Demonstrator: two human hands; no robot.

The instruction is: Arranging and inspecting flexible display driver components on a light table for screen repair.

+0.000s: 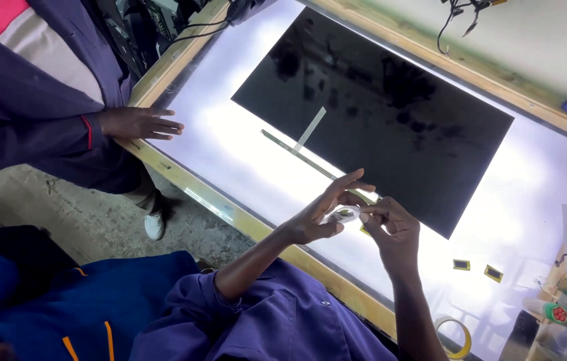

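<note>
My left hand (pixel 320 214) and my right hand (pixel 393 227) meet over the near edge of a lit white table (pixel 243 140). Between their fingertips they hold a small pale piece (pixel 345 214), perhaps tape; what it is stays unclear. My left fingers are spread, thumb and forefinger pinching the piece. My right hand pinches its other end. Just beyond them lies a large black panel (pixel 377 113) flat on the lit surface, with a thin strip (pixel 297 151) along its near edge and a pale ribbon (pixel 311 128) crossing it.
Another person in a dark jacket stands at the left, one hand (pixel 139 123) resting on the wooden table frame (pixel 183 179). Two small dark chips (pixel 477 269) lie on the table at right. A yellow tape roll (pixel 454 337) sits near my right forearm. Cables hang at the top.
</note>
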